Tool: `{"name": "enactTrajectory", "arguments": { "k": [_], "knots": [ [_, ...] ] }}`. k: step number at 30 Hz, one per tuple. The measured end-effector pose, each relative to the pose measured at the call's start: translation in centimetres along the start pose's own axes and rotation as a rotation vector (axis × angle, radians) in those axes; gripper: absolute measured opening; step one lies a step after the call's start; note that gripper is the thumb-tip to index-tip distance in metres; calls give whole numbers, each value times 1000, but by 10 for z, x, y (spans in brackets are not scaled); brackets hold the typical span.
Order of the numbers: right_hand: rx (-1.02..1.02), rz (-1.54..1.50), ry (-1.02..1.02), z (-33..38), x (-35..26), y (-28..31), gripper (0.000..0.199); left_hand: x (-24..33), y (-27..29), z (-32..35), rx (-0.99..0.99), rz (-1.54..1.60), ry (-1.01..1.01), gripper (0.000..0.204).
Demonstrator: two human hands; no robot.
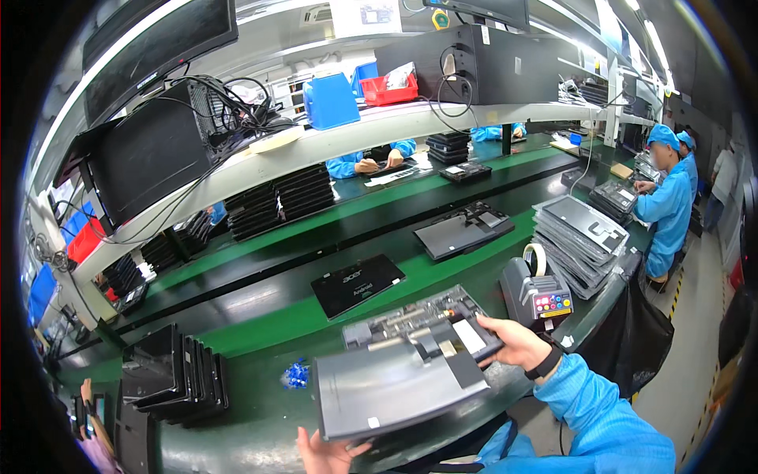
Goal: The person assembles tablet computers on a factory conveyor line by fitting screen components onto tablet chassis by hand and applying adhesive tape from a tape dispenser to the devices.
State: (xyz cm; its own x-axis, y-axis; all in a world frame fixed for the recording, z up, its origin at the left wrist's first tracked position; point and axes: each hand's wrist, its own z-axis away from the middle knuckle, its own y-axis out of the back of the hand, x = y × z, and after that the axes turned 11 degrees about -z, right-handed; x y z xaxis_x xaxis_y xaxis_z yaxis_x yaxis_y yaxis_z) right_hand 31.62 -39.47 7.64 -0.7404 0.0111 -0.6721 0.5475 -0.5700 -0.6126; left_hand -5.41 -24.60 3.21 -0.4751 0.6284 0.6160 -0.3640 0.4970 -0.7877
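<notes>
A flat-screen device with a dark grey panel (395, 387) is tilted over the near edge of the green bench. Along its far side shows an exposed circuit board (418, 312). My right hand (517, 344) grips the device at its right corner, thumb on top, beside a white label. Below the panel's near left edge, my left hand (328, 454) has its fingers spread; whether it touches the edge is unclear. Just left of the panel lies a small heap of blue bits (296, 374). Beyond the device, a black glossy panel (358, 285) lies flat.
A tape dispenser (537, 292) stands right of the device, by a stack of wrapped panels (583, 237). Upright black panels (174, 371) stand at left. Another opened device (464, 231) lies farther back. Co-workers in blue (667, 205) sit around; another person's hand (87, 391) shows far left.
</notes>
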Motion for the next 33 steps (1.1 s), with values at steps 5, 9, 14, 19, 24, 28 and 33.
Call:
{"name": "enactTrajectory", "arguments": {
  "k": [5, 9, 14, 19, 24, 28, 33],
  "knots": [
    [44, 317, 77, -1, 4, 18, 41, -19, -34, -2, 215, -1385, -151, 37],
    [471, 1405, 805, 32, 3, -9, 41, -36, -32, -10, 536, -587, 188, 29],
    [237, 949, 225, 70, 23, -7, 32, -41, -26, 2, 444, -619, 154, 28],
    [9, 341, 183, 55, 69, -8, 30, -19, -76, 3, 407, -1235, 225, 29],
    [23, 95, 238, 49, 86, -7, 23, 16, -70, -54, 371, -2012, -557, 33],
    [-30, 94, 214, 50, 90, 0, 23, 25, -66, -107, -53, -1951, -182, 23],
    [-25, 120, 262, 51, 95, -1, 23, 33, -59, -126, -82, -1618, 362, 24]
  ]
}}
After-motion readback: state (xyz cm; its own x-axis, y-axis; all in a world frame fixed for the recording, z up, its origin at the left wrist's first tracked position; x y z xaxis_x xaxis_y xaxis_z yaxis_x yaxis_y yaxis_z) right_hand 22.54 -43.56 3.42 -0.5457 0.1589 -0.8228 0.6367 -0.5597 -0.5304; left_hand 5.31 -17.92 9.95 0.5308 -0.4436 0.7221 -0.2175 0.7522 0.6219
